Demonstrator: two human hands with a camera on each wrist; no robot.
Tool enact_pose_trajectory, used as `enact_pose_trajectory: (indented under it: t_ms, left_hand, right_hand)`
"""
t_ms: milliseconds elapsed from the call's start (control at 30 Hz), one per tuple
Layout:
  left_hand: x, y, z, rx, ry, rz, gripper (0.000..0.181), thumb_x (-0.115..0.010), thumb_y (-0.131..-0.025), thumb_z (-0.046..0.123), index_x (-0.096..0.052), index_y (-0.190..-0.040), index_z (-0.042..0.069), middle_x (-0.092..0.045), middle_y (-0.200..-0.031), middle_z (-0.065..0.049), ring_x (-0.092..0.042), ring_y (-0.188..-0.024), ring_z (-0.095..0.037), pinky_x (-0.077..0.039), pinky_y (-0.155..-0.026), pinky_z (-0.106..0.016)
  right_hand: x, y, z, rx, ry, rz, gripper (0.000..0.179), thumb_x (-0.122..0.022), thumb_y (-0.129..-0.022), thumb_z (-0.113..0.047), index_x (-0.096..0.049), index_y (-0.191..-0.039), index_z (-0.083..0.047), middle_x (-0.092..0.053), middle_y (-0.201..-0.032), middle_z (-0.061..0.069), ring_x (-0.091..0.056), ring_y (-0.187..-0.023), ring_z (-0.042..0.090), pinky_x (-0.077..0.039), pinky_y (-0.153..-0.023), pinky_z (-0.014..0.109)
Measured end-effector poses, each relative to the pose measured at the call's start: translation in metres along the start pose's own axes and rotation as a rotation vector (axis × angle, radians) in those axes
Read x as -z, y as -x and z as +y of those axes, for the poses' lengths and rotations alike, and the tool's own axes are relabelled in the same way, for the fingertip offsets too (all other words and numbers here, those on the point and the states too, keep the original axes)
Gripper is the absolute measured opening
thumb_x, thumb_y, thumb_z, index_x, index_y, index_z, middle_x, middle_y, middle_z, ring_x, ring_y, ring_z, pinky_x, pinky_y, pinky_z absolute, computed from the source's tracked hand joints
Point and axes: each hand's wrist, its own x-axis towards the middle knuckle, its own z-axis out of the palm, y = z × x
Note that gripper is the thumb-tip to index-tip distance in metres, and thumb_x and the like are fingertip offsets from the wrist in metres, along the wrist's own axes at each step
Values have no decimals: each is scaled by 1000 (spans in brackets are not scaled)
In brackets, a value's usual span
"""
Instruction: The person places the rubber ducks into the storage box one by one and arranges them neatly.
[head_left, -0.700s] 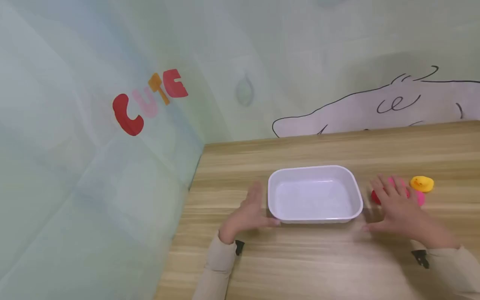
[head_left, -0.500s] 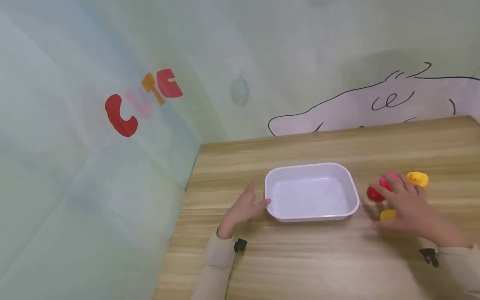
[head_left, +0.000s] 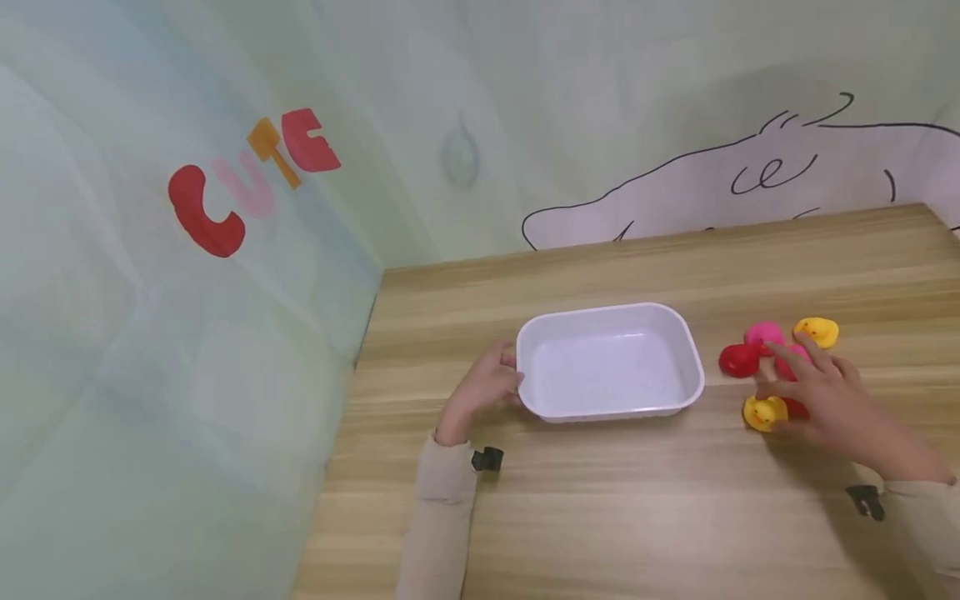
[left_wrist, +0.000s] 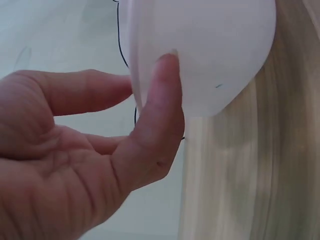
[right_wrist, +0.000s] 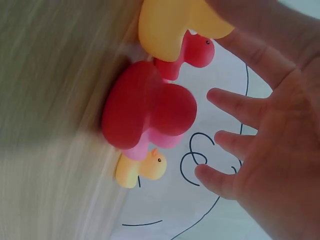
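Note:
At the left end of a white tray (head_left: 611, 375), my left hand (head_left: 483, 387) holds the rim, thumb and curled fingers close together in the left wrist view. My right hand (head_left: 832, 412) hovers over a cluster of small rubber ducks with its fingers spread. Nearest its thumb is a yellow duck (head_left: 763, 412), with a red duck (head_left: 795, 407) partly hidden beside it. Another red duck (head_left: 738, 361), a pink duck (head_left: 763, 335) and a second pink duck (head_left: 792, 363) lie close by. A yellow duck (head_left: 819, 332) sits at the back right.
The tray and ducks stand on a wood-grain table (head_left: 600, 517). Pale printed sheets (head_left: 465, 100) rise along its back and left sides, one with a letter sticker (head_left: 206, 212). Inside the tray only its white floor shows.
My left thumb has moved from the tray's front corner up to its left rim, and the fingers have curled. The right hand has drawn back rightward, uncovering more ducks. The head view has shifted.

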Motion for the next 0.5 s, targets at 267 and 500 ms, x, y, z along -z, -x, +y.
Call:
enact_pose_trajectory:
  t_ms: [267,500]
  left_hand:
    - [3,-8,12,18,-45,-28,55,-52,-82,-16,-47,-137,-16,-60,-96,-24,-64,-69,-26,-67,-67,-45]
    - [4,-4,12,54,-56,-24,57,-51,-81,-16,-46,-138,-16,-61,-92,-22,-63,-62,-21,-67,-66,-43]
  right_hand:
    - [12,-8,-7,19,19,2,45,-94,-59,-3,-78,-101,-3,-43,-138,33,-14,-140,60,-26,-91,89]
    - [27,-21,-16,134,89,61,44,-97,-52,-6,-77,-91,-12,-50,-132,26,-35,-126,59,-38,-81,87]
